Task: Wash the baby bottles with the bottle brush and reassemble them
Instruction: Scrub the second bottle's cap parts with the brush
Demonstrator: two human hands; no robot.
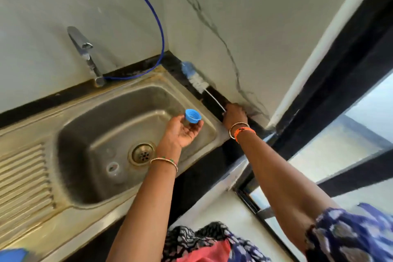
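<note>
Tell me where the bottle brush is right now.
The brush lies on the black ledge right of the sink, against the wall near the corner, bristles toward the blue hose; the right hand holds its handle end.

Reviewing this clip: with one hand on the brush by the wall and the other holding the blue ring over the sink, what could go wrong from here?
1. The blue threaded plastic bottle ring sits loosely on the left hand's fingertips above the stainless steel sink basin; it may drop in.
2. The right hand holds only the thin white handle end of the blue-and-white bristled bottle brush, which lies on the narrow black ledge; lifting it could let the head swing against the marble-patterned wall.
</note>
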